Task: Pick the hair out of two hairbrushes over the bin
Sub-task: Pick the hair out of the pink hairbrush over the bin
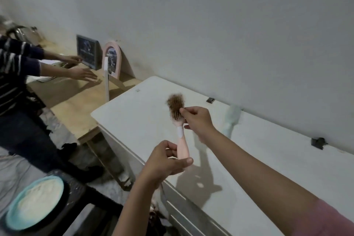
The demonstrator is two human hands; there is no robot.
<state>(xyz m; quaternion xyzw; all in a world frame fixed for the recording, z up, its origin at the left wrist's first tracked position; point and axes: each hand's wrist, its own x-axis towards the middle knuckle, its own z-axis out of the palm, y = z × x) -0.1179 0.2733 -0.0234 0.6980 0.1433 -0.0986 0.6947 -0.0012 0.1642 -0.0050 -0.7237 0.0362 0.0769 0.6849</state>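
Note:
A pink hairbrush (181, 140) stands upright in the air over the white chest top (134, 113). My left hand (164, 161) grips the lower end of its handle. Brown hair (174, 100) is matted in the bristles at the head. My right hand (197, 119) pinches the hair at the right side of the brush head. A second, pale green hairbrush (231, 119) lies on the chest top near the wall, to the right of my right hand. A light blue round bin (33, 202) sits low at the bottom left, well left of the brush.
Another person in a striped sleeve (17, 57) reaches over a wooden table (72, 97) at the left, near a small screen (88, 51) and a pink arched mirror (113, 59). Two dark hinges (318, 142) sit along the chest's back edge.

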